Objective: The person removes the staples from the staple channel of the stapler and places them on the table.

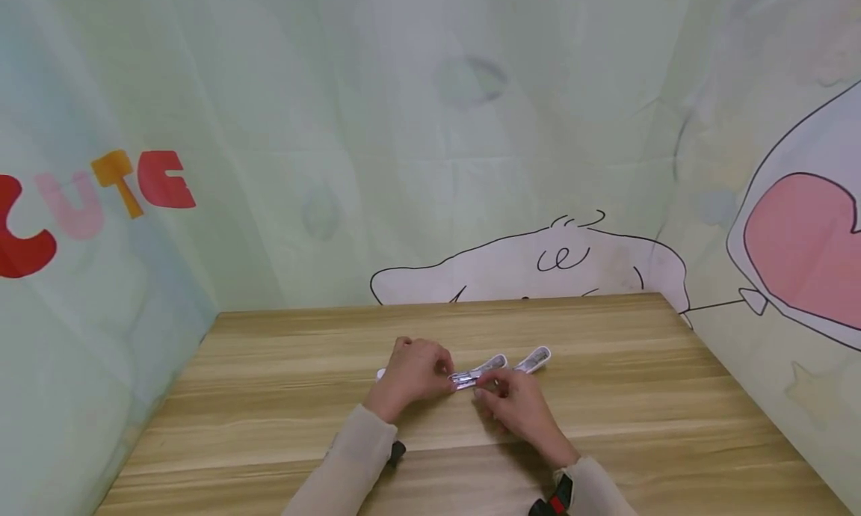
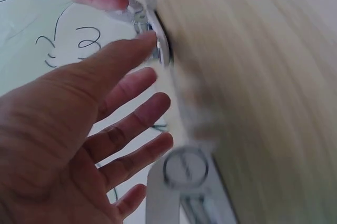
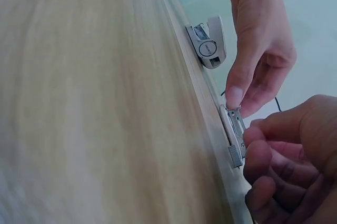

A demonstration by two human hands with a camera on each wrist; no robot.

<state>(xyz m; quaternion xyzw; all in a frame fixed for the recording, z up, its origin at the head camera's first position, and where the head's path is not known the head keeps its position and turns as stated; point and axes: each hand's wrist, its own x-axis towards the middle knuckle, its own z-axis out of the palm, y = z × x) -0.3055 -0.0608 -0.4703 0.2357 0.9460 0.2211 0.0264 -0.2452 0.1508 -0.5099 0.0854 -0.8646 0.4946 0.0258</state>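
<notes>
My left hand (image 1: 415,370) is at the left end of a slim white-and-metal piece (image 1: 491,363), which has a rounded tip with a grey inset. In the left wrist view the thumb reaches that piece (image 2: 162,42) while the other fingers spread out, fairly straight. From the right, my right hand (image 1: 518,405) brings thumb and bent index finger against its metal frame (image 3: 235,121); I cannot tell whether they pinch it. A similar white piece (image 1: 535,359) lies just beyond the right hand.
Another white piece (image 3: 208,48), with a round disc and metal inside, stands on the wooden table (image 1: 282,419) left of the left hand, mostly hidden by it in the head view. A printed cloth (image 1: 303,164) hangs behind and beside the table.
</notes>
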